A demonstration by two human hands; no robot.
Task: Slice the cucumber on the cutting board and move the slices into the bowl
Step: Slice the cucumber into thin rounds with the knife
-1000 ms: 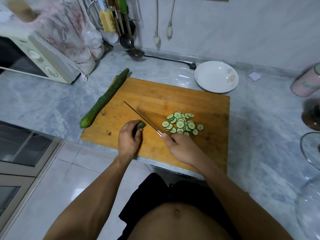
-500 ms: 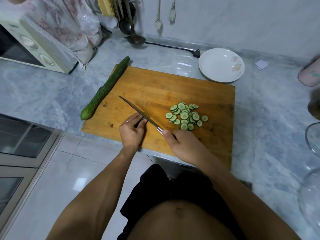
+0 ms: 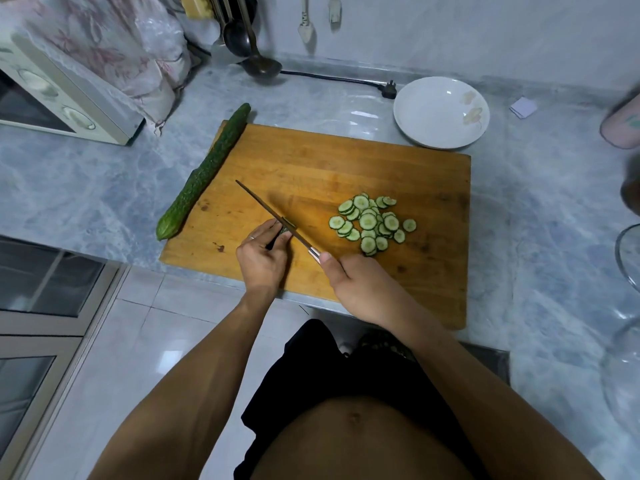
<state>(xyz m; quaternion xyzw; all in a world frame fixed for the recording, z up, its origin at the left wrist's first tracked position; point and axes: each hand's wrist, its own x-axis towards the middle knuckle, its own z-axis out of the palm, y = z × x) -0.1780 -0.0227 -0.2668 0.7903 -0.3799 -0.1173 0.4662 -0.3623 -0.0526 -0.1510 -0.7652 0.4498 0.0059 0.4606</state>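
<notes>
Grey marble table point(image 3: 540, 216), wooden cutting board point(image 3: 311, 161) at its near edge. I note my left hand point(image 3: 261, 259) with fingers curled, pinching a short cucumber stub point(image 3: 284, 231); my right hand point(image 3: 360, 289) is wrapped round the knife point(image 3: 277, 216) handle, blade set against the stub right at my fingertips. Risk: the stub is too short to hold safely, so a slip could bring the edge onto a finger. Slices point(image 3: 369, 223) lie heaped right of the blade; a careless sweep could scatter them off the board. A whole cucumber point(image 3: 204, 171) straddles the left edge and may roll. White bowl point(image 3: 441, 112) waits beyond the far right corner, holding no slices.
</notes>
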